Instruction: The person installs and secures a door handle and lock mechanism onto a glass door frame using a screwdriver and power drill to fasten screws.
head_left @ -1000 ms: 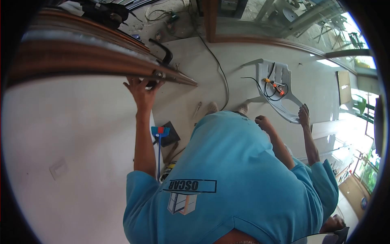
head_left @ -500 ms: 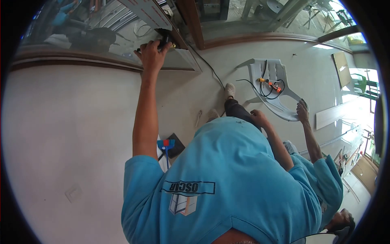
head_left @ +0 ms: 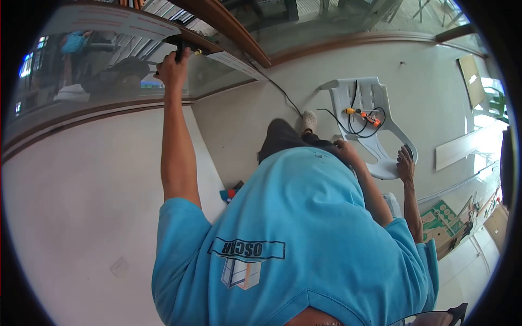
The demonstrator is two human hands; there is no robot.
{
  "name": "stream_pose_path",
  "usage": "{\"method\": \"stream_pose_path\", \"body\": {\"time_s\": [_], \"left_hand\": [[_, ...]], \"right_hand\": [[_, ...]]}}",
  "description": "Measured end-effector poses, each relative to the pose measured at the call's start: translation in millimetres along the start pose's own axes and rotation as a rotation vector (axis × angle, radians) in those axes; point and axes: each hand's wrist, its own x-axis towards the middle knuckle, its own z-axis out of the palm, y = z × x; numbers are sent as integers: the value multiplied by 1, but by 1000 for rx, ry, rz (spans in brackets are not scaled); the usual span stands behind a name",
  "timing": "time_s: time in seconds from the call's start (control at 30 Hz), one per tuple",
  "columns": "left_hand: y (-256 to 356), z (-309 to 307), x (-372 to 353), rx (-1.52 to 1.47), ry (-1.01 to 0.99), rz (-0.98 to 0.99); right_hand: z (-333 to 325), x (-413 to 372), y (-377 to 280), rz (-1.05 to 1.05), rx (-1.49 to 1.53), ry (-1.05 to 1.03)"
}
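My left hand (head_left: 173, 70) is closed around a black door handle (head_left: 180, 48) at the upper left. A small yellow part (head_left: 198, 52) sits beside the handle. The handle is on a glass door with a brown frame edge, its stile covered by white film (head_left: 114, 23) with red lettering. My right hand (head_left: 348, 152) rests against my dark trousers at the thigh, fingers loosely bent, with nothing visible in it.
To the right, a co-worker's hand (head_left: 405, 164) grips a white plastic chair (head_left: 371, 87) carrying a cable and orange-yellow tools (head_left: 365, 115). A brown door frame (head_left: 231, 27) stands ahead. A white wall (head_left: 98, 185) runs along the left. A board (head_left: 471, 81) lies on the floor.
My left hand has moved left and slightly up with the handle, and the filmed door stile has swung left. The co-worker's hand stays on the chair. My knee shows more.
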Motion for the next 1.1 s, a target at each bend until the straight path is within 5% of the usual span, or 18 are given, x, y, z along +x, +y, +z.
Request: {"method": "stream_pose_path", "body": {"time_s": [0.53, 0.83, 1.1], "left_hand": [[-14, 25, 50, -56, -84, -12], [9, 12, 57, -28, 25, 10], [20, 5, 62, -13, 33, 25]], "right_hand": [[-31, 41, -14, -52, 13, -30], [-77, 42, -1, -67, 62, 243], [-78, 68, -34, -96, 49, 243]]}}
